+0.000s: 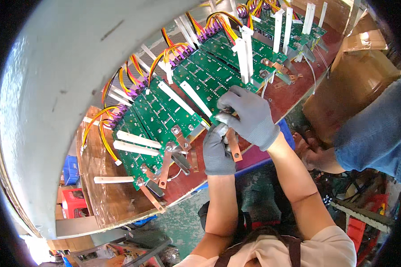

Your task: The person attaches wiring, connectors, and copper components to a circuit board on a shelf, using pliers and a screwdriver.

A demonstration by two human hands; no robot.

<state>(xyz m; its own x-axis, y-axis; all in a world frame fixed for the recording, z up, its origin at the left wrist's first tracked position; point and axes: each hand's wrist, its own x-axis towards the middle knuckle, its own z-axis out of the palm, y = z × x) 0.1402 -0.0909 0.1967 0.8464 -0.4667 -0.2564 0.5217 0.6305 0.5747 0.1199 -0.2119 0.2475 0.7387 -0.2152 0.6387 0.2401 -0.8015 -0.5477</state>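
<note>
Both my hands wear grey gloves and meet at the near edge of a green circuit board point(200, 80). My left hand point(217, 153) is closed there from below, fingers curled beside a copper strip point(234, 144) with a hole in its lower end. My right hand point(249, 111) bends over the same spot from the right, its thumb and fingers pinched together. What lies between the right fingertips is hidden. A white strip point(196, 99) stands up from the board just left of my hands.
More green boards point(140, 129) line the reddish-brown bench point(272, 104), with white strips, copper strips point(165, 169) and yellow, red and black wires point(103, 127). A large pale curved panel point(71, 80) fills the left. At right are a cardboard box point(361, 75) and another person's leg point(374, 129).
</note>
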